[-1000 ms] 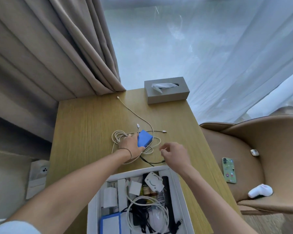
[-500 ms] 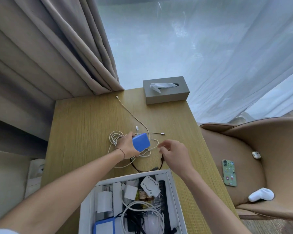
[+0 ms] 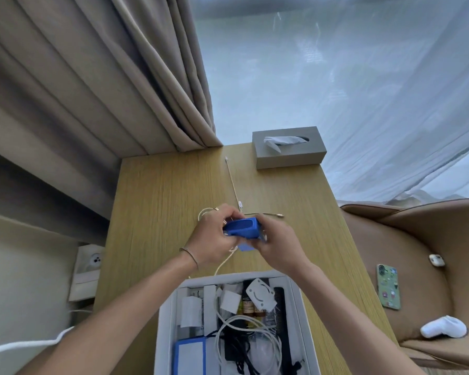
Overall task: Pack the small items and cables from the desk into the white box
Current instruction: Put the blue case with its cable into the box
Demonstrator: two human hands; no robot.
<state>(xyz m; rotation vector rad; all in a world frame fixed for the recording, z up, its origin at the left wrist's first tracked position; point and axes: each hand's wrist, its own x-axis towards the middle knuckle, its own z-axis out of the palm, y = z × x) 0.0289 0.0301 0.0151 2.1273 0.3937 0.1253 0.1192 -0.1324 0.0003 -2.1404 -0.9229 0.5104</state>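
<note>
Both hands hold a small blue case (image 3: 243, 228) above the wooden desk (image 3: 157, 212). My left hand (image 3: 214, 236) grips its left end and my right hand (image 3: 278, 242) grips its right end. White cables (image 3: 234, 188) lie on the desk beneath and beyond the hands, one running toward the far edge, partly hidden by the hands. The white box (image 3: 299, 315) stands open at the near edge, holding chargers, coiled white and black cables and a blue-edged item.
A grey tissue box (image 3: 289, 154) sits at the desk's far right corner. Beige curtains hang at the left, sheer ones behind. A tan chair (image 3: 417, 266) on the right carries a green phone (image 3: 388, 289), a white sock and a small earbud case. A wall socket (image 3: 88, 269) is at left.
My left hand lifted the blue case off the cables and my right hand came over to grip its other end. The view shifted, so the desk and box sit lower in frame.
</note>
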